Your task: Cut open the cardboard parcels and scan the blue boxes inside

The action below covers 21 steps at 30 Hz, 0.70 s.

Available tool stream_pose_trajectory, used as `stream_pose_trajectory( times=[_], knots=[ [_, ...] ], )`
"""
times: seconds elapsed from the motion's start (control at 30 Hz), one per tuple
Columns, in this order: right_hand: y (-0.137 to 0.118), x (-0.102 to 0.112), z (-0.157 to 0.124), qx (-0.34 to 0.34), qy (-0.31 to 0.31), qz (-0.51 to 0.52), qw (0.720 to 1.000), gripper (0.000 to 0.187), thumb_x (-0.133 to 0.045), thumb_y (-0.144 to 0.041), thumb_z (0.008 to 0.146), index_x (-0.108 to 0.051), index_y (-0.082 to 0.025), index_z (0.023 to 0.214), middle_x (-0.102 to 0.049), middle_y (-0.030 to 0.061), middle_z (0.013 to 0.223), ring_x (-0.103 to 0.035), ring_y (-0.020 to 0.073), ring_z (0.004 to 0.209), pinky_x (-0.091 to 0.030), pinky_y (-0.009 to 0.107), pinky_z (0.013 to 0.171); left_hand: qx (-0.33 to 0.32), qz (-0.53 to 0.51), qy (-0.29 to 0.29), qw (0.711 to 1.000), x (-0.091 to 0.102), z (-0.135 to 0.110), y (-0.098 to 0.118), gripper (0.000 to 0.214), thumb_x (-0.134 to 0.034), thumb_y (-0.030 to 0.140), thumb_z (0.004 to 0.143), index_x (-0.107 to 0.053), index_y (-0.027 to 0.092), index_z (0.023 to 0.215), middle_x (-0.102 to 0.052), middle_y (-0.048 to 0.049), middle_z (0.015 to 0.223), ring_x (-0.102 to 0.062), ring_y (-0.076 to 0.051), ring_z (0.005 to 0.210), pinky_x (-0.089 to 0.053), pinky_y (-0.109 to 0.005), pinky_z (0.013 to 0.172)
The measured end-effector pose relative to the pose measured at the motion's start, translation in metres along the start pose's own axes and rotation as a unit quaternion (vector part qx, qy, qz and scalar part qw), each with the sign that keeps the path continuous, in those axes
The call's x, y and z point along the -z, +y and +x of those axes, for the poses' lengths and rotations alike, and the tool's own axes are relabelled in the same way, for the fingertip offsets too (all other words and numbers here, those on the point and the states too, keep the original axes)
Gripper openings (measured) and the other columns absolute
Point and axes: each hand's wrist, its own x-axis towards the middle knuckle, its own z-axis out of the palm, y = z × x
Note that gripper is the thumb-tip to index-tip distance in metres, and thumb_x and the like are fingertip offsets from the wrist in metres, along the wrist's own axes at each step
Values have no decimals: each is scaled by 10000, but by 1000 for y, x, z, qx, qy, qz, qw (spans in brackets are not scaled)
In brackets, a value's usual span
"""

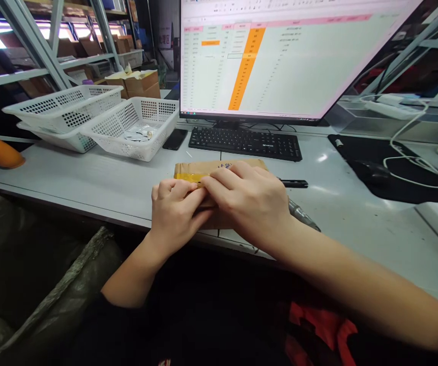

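Observation:
A brown cardboard box with a strip of yellow tape and handwriting on top lies at the front of the desk, partly hidden by both hands. My left hand has its fingers curled against the near left side, at the taped edge. Over the middle and right of the box bends my right hand, its fingertips meeting the left ones at that edge. What the fingertips pinch there is mostly covered. Just right of my right hand are a slim black stick-like object and a crumpled clear plastic piece.
Behind the box stand a black keyboard, a phone and a large monitor. White perforated baskets are at the left, beside an orange bottle. To the right, a white cable crosses a black mat with a mouse.

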Motion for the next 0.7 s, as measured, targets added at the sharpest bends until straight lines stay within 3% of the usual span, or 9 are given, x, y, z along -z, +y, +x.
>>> stream_pose_trajectory(
  times=[0.47, 0.57, 0.7],
  knots=[
    [11, 15, -11, -21, -54, -39, 998, 301, -498, -54, 994, -688, -186, 801, -690, 93, 815, -498, 230, 779, -247, 373, 649, 9, 2, -11, 1000, 0, 2, -4, 307, -834, 431, 922, -800, 326, 1209, -730, -68, 1087, -528, -300, 1093, -415, -450, 930],
    [37, 25, -32, -55, -59, -55, 995, 281, -525, -55, 964, -696, -199, 793, -690, 92, 777, -478, 222, 740, -211, 374, 626, 7, -4, -5, 1000, -1, 1, -5, 312, -834, 454, 920, -800, 320, 1201, -725, -70, 1077, -529, -302, 1092, -413, -454, 941],
    [108, 21, -95, -97, -19, -138, 986, 207, -619, -104, 912, -793, -210, 874, -749, 99, 822, -473, 205, 702, -228, 365, 606, -4, -6, 4, 1000, 2, 1, -6, 331, -834, 449, 918, -793, 295, 1209, -725, -79, 1078, -548, -309, 1082, -409, -459, 929]
  ],
)
